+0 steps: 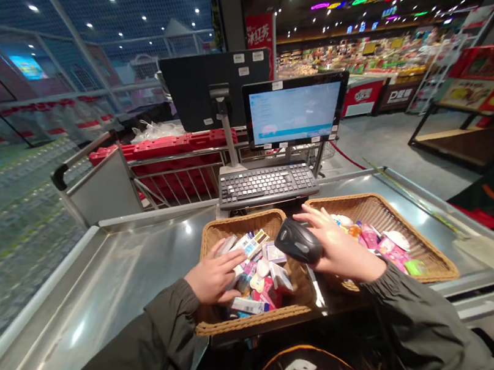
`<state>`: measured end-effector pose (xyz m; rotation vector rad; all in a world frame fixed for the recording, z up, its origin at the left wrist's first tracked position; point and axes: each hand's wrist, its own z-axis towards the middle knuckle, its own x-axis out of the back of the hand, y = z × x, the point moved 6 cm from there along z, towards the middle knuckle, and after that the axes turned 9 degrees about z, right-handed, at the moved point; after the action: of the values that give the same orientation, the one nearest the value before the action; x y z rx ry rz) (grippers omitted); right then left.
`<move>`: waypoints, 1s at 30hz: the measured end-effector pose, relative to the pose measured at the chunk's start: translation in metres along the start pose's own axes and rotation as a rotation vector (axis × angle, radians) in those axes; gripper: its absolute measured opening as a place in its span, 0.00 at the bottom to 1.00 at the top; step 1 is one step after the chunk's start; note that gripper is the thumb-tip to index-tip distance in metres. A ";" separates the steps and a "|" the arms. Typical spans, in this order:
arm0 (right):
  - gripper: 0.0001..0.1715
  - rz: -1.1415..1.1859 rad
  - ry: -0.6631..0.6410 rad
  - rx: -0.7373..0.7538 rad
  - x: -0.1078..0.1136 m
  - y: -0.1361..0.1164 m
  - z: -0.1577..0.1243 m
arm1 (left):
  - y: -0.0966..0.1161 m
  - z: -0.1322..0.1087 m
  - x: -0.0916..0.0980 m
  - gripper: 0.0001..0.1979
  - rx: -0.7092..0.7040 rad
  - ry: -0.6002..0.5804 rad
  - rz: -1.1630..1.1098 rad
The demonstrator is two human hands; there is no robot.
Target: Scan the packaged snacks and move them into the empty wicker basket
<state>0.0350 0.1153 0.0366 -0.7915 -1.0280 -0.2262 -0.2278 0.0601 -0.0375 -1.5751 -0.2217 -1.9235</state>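
My right hand [342,248] is closed around a black handheld barcode scanner [298,241], which points left over the gap between two wicker baskets. Above the left wicker basket [253,320], my left hand [214,273] has its fingertips on a small box with a barcode label [252,245], held tilted up; the thumb side is partly hidden. Small packaged goods in several colours fill that basket, among them a white and blue box [249,305]. More small goods, including a pink package [393,253] and a green item [414,267], lie in the right wicker basket [427,244].
Behind the baskets stands a black keyboard [268,183], below a lit monitor [295,113] and a second screen [218,84] seen from the back. The metal counter [145,249] stretches to both sides. A trolley [171,177] with red crates is beyond it.
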 end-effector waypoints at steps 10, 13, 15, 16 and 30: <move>0.31 -0.055 0.064 -0.046 0.034 0.014 -0.027 | 0.000 0.041 0.026 0.20 -0.062 0.157 0.074; 0.33 -0.120 0.176 -0.091 0.064 0.038 -0.044 | 0.002 0.080 0.023 0.21 -0.103 0.176 0.073; 0.30 -0.170 0.237 -0.139 0.084 0.057 -0.061 | 0.003 0.109 0.022 0.21 -0.147 0.173 0.067; 0.28 -0.194 0.270 -0.167 0.094 0.067 -0.070 | 0.003 0.123 0.022 0.21 -0.167 0.175 0.061; 0.29 -0.342 0.497 -0.406 0.175 0.145 -0.180 | 0.043 0.352 -0.081 0.10 0.042 0.047 -0.128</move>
<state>0.3232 0.1277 0.0633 -0.8591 -0.6409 -0.9012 0.0923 0.2334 -0.0291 -1.5189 -0.3485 -2.0374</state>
